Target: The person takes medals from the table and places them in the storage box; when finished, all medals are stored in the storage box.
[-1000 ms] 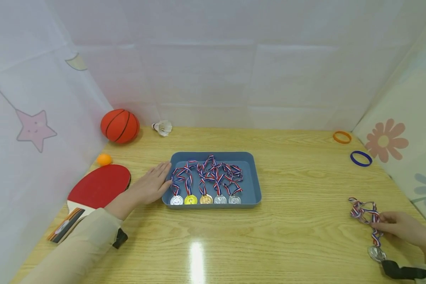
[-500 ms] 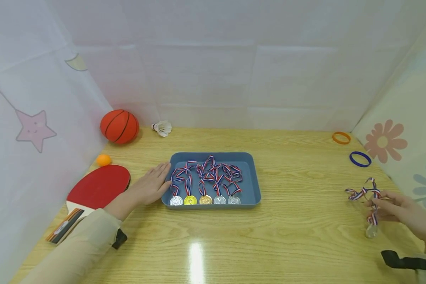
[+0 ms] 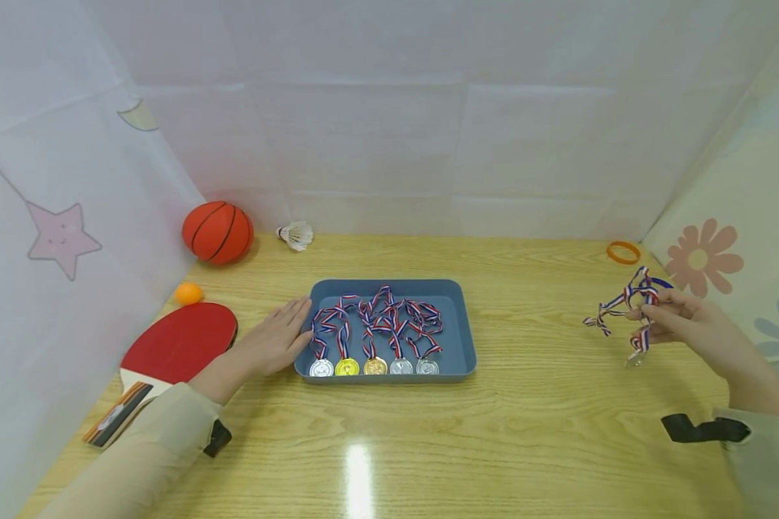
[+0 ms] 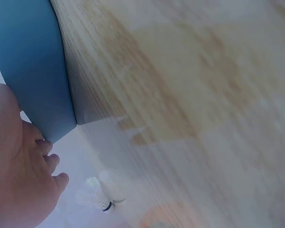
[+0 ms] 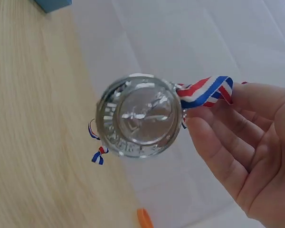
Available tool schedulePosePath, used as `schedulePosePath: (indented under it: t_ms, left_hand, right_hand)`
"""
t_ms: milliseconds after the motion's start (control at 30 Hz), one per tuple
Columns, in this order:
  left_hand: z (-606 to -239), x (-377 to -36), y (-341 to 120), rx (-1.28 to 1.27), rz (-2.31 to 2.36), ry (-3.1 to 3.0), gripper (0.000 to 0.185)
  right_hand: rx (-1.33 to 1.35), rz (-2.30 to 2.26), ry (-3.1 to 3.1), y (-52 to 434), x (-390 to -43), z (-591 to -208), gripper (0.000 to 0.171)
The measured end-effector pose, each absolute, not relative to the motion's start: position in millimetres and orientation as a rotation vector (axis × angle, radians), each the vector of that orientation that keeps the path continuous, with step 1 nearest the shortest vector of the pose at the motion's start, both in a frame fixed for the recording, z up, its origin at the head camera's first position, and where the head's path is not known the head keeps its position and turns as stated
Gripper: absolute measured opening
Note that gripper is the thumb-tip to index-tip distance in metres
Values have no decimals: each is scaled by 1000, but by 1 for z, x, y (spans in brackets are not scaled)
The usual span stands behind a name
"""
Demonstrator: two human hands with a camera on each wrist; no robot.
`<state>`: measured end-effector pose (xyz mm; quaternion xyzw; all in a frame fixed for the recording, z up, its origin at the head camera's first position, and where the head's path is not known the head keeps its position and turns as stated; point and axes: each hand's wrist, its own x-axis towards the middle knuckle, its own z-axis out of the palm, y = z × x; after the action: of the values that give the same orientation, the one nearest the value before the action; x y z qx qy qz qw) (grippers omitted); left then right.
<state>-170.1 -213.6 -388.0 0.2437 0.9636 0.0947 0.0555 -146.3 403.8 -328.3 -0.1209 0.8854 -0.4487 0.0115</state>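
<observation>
My left hand (image 3: 275,339) rests with its fingers stretched along the left wall of a blue-grey tray (image 3: 459,328). Inside it, several medals lie in a row by the front wall, among them a gold-coloured medal (image 3: 347,367) and a bronze-toned medal (image 3: 375,366), their striped ribbons (image 3: 383,317) loosely heaped behind. Over the table's right side, my right hand (image 3: 691,324) pinches the red, white and blue ribbon of a silver medal (image 5: 139,116). The medal hangs below the fingers, and a ribbon loop trails off to the left.
At left lie a red table tennis bat (image 3: 180,342), an orange ball (image 3: 188,293), a small basketball (image 3: 218,232) and a shuttlecock (image 3: 296,236). At the back right is an orange wristband (image 3: 623,252); a blue wristband (image 3: 662,283) is partly hidden behind the ribbon.
My right hand has lifted the silver medal by its ribbon from the table's front right, moving up and left toward the back. The left hand and the tray stay where they were.
</observation>
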Motion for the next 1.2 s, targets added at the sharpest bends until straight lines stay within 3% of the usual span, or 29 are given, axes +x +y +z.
schedulePosePath:
  t_ms: [233,567,933,1200]
  left_hand:
    - [-388,-169,-214,738,291,2921,61]
    - [-388,-169,-215,744,288,2920,61]
    - [-391,-171,-216,755,279,2925,61]
    - [-392,-172,-216,769,267,2937,61]
  right_hand:
    - [-432,-1514,2749,360,-164,-301,24]
    - [-720,-1679,2485,295,-184,-280,12]
    - [-765,-1628,2301,232,-197,-284,23]
    - [-688,-1558,2301,196,-201,-303,21]
